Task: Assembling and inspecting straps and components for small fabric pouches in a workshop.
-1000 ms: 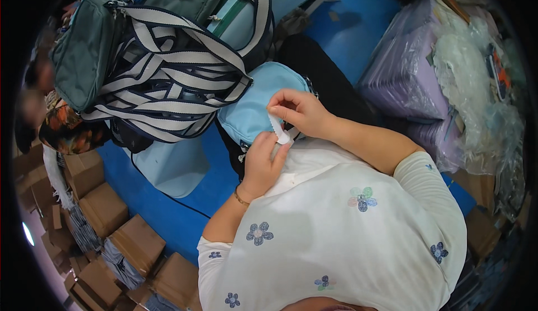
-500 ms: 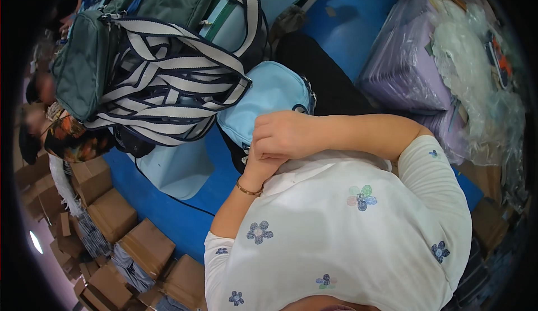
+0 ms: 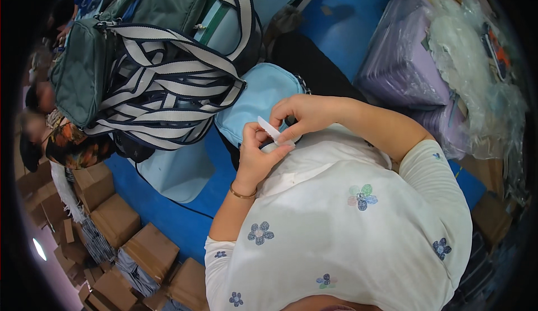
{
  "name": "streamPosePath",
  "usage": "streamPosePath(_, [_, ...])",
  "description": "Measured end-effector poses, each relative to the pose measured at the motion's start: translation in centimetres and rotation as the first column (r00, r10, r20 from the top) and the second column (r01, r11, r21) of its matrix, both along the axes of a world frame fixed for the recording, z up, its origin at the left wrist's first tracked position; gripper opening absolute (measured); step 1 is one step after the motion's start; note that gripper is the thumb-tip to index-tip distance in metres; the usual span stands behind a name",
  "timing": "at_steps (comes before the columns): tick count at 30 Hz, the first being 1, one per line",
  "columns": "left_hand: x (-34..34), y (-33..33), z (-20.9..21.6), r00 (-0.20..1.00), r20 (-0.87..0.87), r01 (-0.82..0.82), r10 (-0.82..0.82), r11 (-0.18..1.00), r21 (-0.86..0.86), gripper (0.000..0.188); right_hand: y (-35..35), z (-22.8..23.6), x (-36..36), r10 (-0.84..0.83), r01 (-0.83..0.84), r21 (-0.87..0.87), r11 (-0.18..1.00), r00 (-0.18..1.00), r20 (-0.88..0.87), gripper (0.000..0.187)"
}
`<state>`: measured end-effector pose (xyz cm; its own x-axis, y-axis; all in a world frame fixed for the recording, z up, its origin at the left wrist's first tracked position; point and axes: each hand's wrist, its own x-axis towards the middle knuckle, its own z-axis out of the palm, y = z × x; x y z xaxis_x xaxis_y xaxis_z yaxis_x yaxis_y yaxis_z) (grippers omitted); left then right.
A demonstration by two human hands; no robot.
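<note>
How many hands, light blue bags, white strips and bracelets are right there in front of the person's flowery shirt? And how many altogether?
Hands, left hand and right hand: 2
Light blue bag: 1
White strip: 1
Bracelet, on the left wrist: 1
Total: 5

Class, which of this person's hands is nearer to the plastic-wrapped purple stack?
Right. The right hand is left of the purple stack and lower in the picture; the left hand is farther left, lower still.
</note>
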<state>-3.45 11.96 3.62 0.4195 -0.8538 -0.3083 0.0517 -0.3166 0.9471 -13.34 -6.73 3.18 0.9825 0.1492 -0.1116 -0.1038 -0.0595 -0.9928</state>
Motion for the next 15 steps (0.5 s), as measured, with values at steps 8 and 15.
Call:
streamPosePath(8, [3.5, -0.5, 1.8, 0.878, -0.427, 0.238, -0.216, 0.971, -0.002, 0.055, -0.7, 0.7, 1.1, 0.152, -0.157, 0.303, 0.94, 0.988, 0.041, 0.023])
streamPosePath(15, [2.8, -1.4, 2.5, 0.916, -0.337, 0.288, -0.215, 0.94, 0.184, 0.039, 0.1, 1.6, 2.2, -0.047, 0.059, -0.126, 0.99, 0.995, 0.091, 0.025])
